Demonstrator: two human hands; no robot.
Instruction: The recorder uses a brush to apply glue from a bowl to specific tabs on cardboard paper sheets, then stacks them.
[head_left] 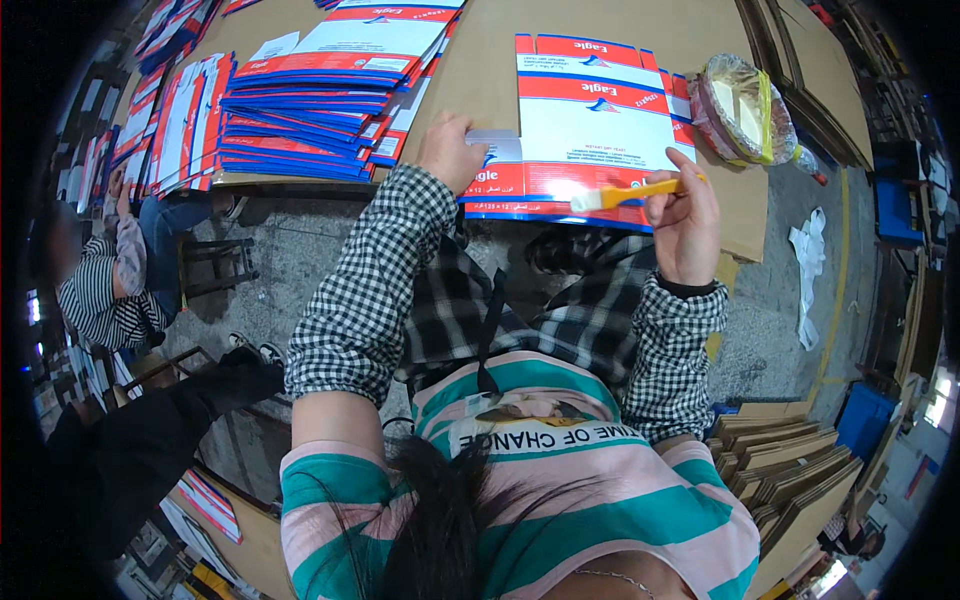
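A flat printed carton blank (597,125) in red, white and blue lies on the table in front of me, its near edge at the table's front. At its left side, my left hand (450,152) has its fingers curled at a greyish flap (497,150). My right hand (685,215) grips a paintbrush (640,192) by its yellow handle. The brush points left, its pale bristles over the blank's near red strip, where the surface shines. Beyond my right hand stands a plastic-lined tub (735,108) with a white paste-like substance inside.
Piles of similar printed blanks (310,110) cover the table's left part. Another person (115,265) sits at the far left, a hand by the blanks. Stacked brown cardboard (785,460) stands at lower right, and white plastic (808,275) lies on the floor.
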